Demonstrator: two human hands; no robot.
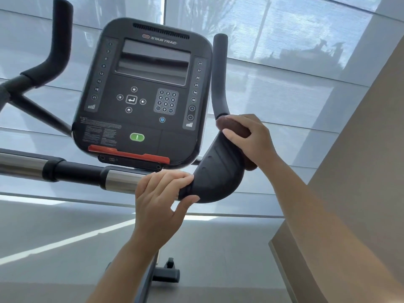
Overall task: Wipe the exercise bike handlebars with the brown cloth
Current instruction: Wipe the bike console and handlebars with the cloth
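The exercise bike's black right handlebar [218, 171] curves from a chrome crossbar [122, 180] up into an upright grip [219, 73]. My right hand [251, 138] grips the brown cloth [235, 126], wrapped around the handlebar at the bend below the upright grip; a bit of cloth also shows under the wrist. My left hand [161, 197] holds the handlebar where it meets the chrome bar, fingers over the top and thumb underneath. The left handlebar [56, 44] rises at the upper left, untouched.
The bike's console [144, 88] with keypad, green button and red strip stands between the handlebars. A shaded window fills the background. A beige wall [360, 171] is close on the right. The bike's base with a wheel [168, 272] is on the grey floor below.
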